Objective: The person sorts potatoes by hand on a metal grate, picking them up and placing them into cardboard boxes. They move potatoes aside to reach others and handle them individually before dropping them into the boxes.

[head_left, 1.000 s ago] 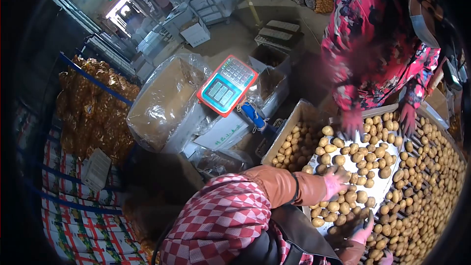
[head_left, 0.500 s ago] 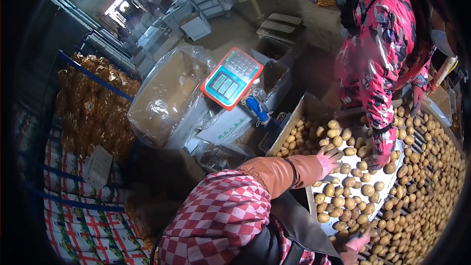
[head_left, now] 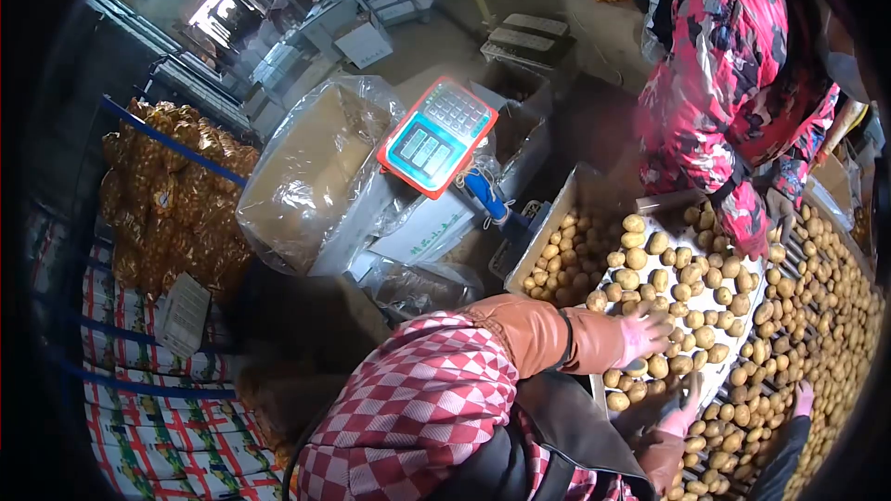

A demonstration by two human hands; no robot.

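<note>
My left hand (head_left: 644, 336), in a pink glove, lies over the potatoes (head_left: 689, 291) on a white sloping board (head_left: 594, 314), fingers spread. It seems to touch those beneath it. Lower down, my right hand (head_left: 684, 408), in a pink glove with darker fingers, is at the board's lower edge beside more potatoes. Its fingers are stretched out and nothing shows in them. Past the board's right edge, many potatoes (head_left: 789, 315) lie on dark rollers (head_left: 733, 399). A cardboard box (head_left: 541, 255) at the board's far left end holds more potatoes.
Across the board, a co-worker in a pink camouflage jacket (head_left: 715, 83) reaches to its far edge. Another person's gloved hand (head_left: 804, 399) is over the rollers. A red-framed scale (head_left: 438, 137) stands beside a plastic-lined box (head_left: 316, 172). Net sacks (head_left: 176, 204) are stacked at left.
My left hand has slid right across the board, and my right hand has moved up to its lower edge. The co-worker's arm has drawn back. Another person's hand has appeared at lower right.
</note>
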